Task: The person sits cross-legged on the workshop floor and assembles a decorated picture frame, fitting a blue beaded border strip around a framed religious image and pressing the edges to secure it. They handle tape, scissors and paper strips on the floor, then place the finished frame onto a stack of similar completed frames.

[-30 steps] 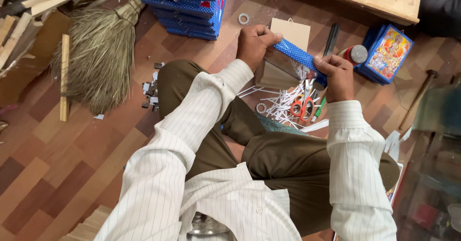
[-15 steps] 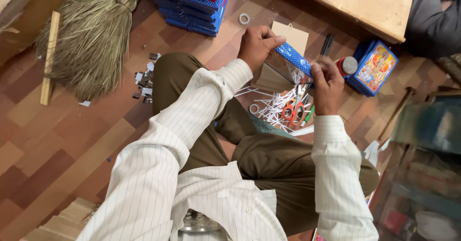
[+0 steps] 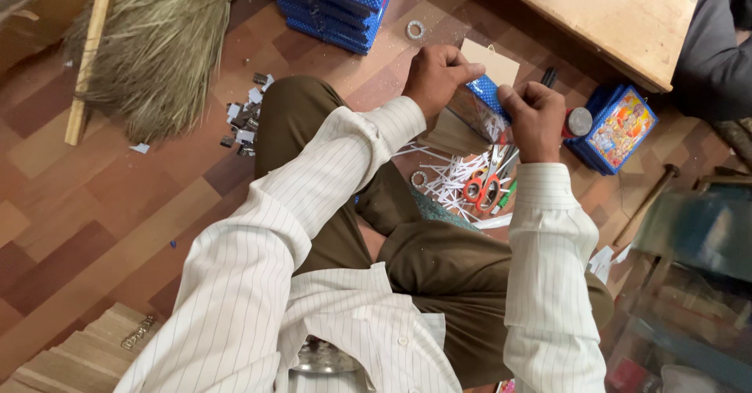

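My left hand [image 3: 435, 76] and my right hand [image 3: 536, 117] both grip a small blue dotted paper-covered piece [image 3: 487, 95] held between them above the floor. Its lower edge looks silvery. I sit cross-legged in brown trousers and a white striped shirt. Under my hands lie orange-handled scissors [image 3: 482, 184], white paper strips [image 3: 443, 180] and a stack of brown cardboard pieces [image 3: 450, 137]. A cardboard square [image 3: 491, 61] lies just beyond my left hand.
A stack of blue dotted boxes [image 3: 332, 5] stands at the top. A straw broom [image 3: 160, 44] lies at the left beside paper scraps [image 3: 245, 116]. At the right are a colourful picture box [image 3: 621, 129], a round lid [image 3: 579, 121], a wooden board [image 3: 605, 13] and another person's dark sleeve [image 3: 717, 56].
My hands have drawn closer together on the blue piece, which now shows shorter and more upright between them. The view has shifted a little.
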Tool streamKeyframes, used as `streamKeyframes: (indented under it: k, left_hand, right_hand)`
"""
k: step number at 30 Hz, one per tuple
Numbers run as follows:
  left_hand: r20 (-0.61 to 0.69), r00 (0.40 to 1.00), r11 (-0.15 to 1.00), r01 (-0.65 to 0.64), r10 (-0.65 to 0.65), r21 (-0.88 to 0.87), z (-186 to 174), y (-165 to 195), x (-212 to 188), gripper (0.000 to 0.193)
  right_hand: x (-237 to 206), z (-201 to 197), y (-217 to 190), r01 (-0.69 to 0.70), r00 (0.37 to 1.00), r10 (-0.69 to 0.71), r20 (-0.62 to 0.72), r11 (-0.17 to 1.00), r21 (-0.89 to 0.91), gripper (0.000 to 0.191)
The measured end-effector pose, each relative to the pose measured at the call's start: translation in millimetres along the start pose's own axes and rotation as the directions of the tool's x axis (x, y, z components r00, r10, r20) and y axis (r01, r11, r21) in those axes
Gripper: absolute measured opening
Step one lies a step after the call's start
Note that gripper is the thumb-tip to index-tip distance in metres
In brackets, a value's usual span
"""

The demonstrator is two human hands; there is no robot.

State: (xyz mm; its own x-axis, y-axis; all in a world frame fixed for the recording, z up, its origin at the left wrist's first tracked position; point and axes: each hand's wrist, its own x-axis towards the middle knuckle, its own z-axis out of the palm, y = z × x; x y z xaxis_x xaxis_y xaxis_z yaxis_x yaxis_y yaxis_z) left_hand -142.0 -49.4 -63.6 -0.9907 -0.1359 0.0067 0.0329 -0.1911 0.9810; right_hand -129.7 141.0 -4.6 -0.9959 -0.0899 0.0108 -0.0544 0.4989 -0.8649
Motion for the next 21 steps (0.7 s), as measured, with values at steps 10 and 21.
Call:
streamKeyframes:
  k: [10, 21]
  left_hand:
    - [-0.054, 0.999, 0.991, 0.007, 0.0, 0.135, 4.1, -5.2, -1.7, 0.025]
    - [-0.133, 0.991, 0.965, 0.03, 0.005, 0.261, 13.0, -5.0, 1.1, 0.024]
  right_hand:
    - [2.8, -4.0, 17.9, -0.087, 0.994, 0.08, 0.073, 0.992, 0.089, 0.033]
    - [-46.8, 24.8, 0.0, 0.472, 0.664, -0.715, -0.219, 0.628, -0.619, 0.019]
